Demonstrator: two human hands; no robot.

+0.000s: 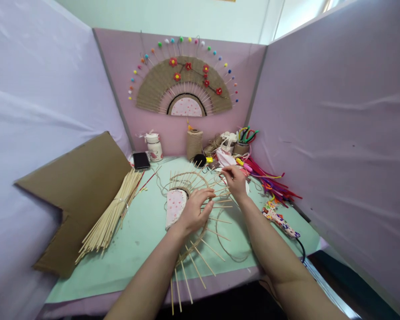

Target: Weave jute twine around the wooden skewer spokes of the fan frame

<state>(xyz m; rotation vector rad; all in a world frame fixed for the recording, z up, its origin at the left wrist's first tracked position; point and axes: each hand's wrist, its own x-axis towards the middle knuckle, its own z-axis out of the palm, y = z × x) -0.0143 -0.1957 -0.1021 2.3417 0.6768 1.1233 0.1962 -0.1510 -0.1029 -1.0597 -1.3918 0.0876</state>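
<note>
"Left hand (pixel 196 209): half-curled over the fan (pixel 176 205), apparently steadying it; whether gripping, cannot tell."

"Fan's place?"

"Table (pixel 136 262), centre, some sticks (pixel 196 266) overhanging the front edge; turned rightward, presumably for reach."

"Right hand (pixel 235 180)?"

"Fingertips pinched together beside the far sticks; contents too small to tell."

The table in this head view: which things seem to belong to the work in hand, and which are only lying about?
In the work, it seems:
half-made stick fan, under the left hand
loose twine beside it
twine spool and stick bundle, probably supplies

Apparently just lying about:
black phone
white bottle
cardboard sheet
coloured pipe cleaners
corded patterned tool
</note>
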